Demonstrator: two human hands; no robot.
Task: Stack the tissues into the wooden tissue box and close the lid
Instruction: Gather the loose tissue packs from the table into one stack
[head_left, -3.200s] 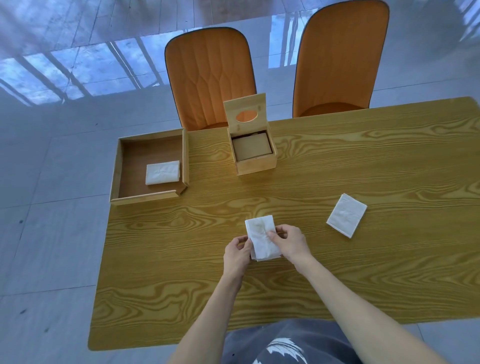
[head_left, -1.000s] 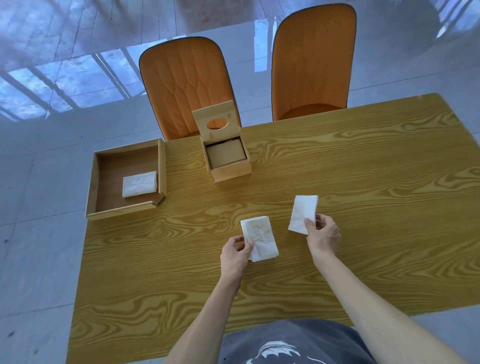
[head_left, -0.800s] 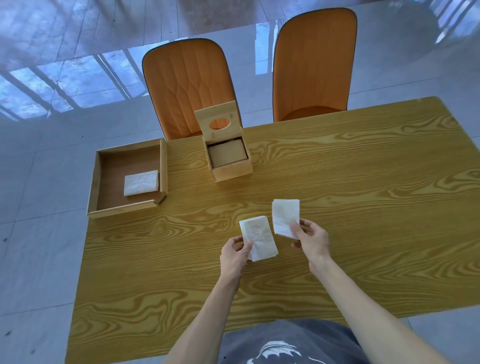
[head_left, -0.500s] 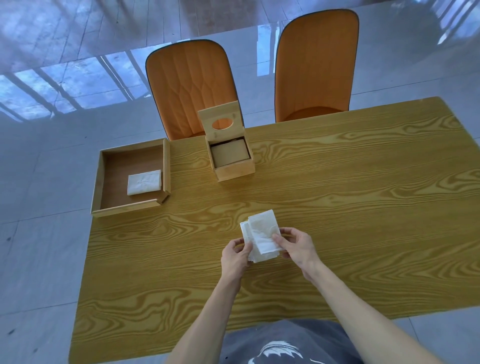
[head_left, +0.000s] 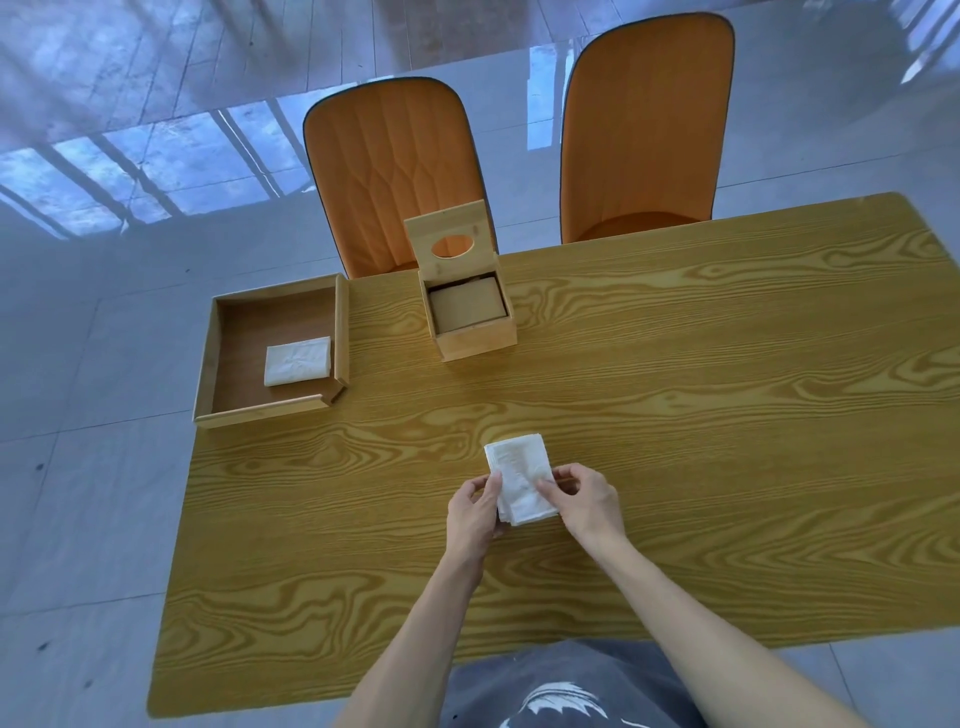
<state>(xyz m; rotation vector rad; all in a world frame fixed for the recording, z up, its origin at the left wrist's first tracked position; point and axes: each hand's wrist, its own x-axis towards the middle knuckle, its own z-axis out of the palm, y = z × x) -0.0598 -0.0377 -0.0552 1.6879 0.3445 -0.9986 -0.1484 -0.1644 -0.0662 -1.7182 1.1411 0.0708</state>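
A small stack of white folded tissues lies on the wooden table near its front middle. My left hand pinches the stack's left edge and my right hand holds its right edge. The wooden tissue box stands at the table's far side, its lid with an oval hole tipped up and open; the inside looks brown with no white tissue showing. One more folded tissue lies in the wooden tray at the far left.
Two orange chairs stand behind the table's far edge. The tray overhangs the table's left edge. Glossy grey floor tiles surround the table.
My right hand fetched the tissue that lay to the right and set it on top of the one in my left hand. Both hands now hold the stack together.
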